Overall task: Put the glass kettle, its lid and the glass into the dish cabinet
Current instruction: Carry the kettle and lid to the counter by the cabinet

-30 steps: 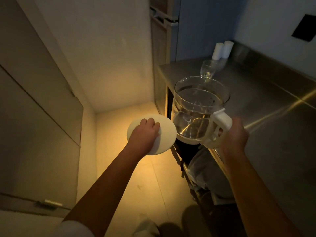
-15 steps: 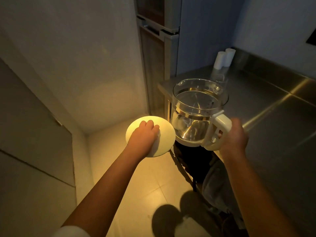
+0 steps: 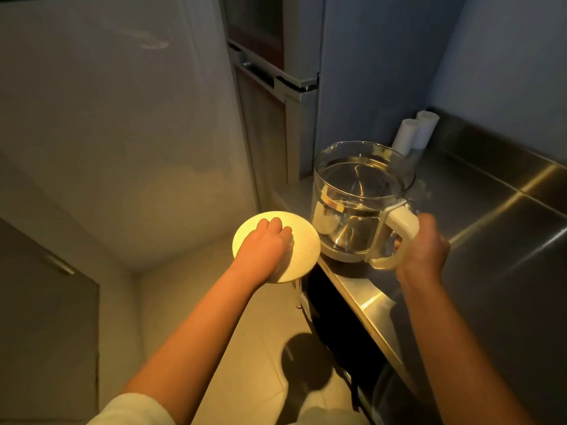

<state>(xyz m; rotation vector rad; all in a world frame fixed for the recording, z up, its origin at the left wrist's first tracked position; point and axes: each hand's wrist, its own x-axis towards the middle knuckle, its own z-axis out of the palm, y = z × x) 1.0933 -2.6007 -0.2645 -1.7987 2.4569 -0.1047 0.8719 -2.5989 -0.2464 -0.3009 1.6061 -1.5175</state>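
Head view.
- Clear glass kettle with cream handle [image 3: 359, 204]: upright and open-mouthed, at the near corner of the steel counter [image 3: 491, 228]. The handle faces the person, and the right hand [image 3: 425, 246] is wrapped round it.
- Round cream lid [image 3: 303, 253]: just left of the kettle, gripped from above by the left hand [image 3: 264, 246].
- Tall steel-framed cabinet [image 3: 267, 118]: straight ahead beyond both, probably the destination.
- Glass: not discernible.
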